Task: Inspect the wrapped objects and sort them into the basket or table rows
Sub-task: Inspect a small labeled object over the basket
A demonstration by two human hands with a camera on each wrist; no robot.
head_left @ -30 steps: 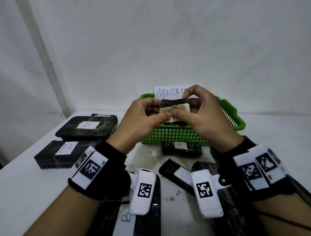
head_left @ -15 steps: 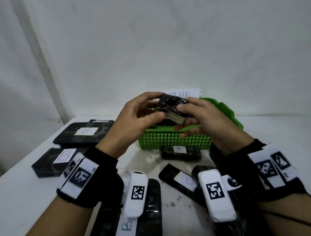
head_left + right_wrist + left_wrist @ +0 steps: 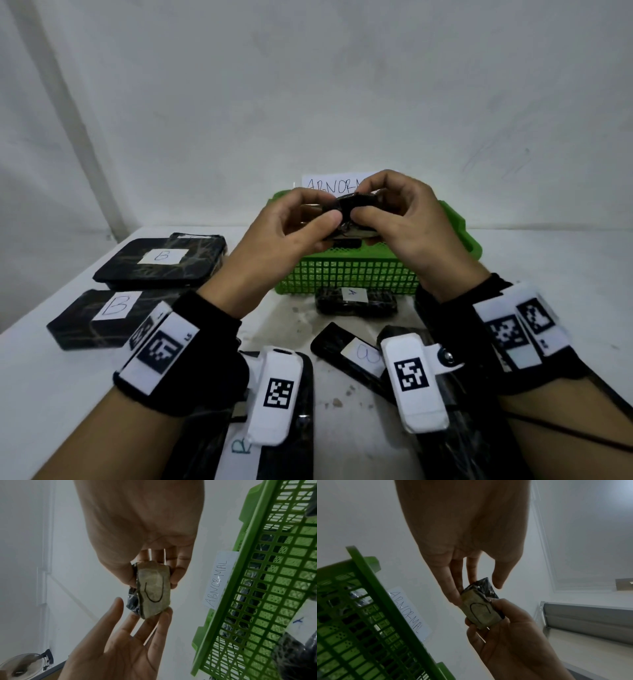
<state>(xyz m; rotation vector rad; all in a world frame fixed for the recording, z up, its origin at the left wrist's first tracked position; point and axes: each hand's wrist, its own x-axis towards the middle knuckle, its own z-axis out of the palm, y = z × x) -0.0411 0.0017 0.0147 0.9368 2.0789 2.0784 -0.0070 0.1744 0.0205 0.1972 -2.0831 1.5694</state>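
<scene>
A small object wrapped in black film (image 3: 356,202) is held up over the green basket (image 3: 342,274). My right hand (image 3: 387,212) pinches it between thumb and fingers. In the right wrist view its pale label (image 3: 153,588) with a curved pen mark faces the camera. My left hand (image 3: 308,219) touches the object's (image 3: 479,609) other end with straight fingertips (image 3: 150,618), the thumb (image 3: 498,582) a little apart. A paper sign reading ABNORMAL (image 3: 329,185) stands at the basket's far rim. Dark wrapped items lie inside the basket (image 3: 257,588).
Two flat black packages marked B (image 3: 161,263) (image 3: 106,315) lie on the white table (image 3: 51,377) at the left. A small one marked A (image 3: 356,301) sits against the basket's front. Another labelled package (image 3: 352,356) and more lie under my wrists. A wall is close behind.
The object has been turned over: its label faced me a second ago and now faces down. My left hand's pinch has loosened to fingertips touching.
</scene>
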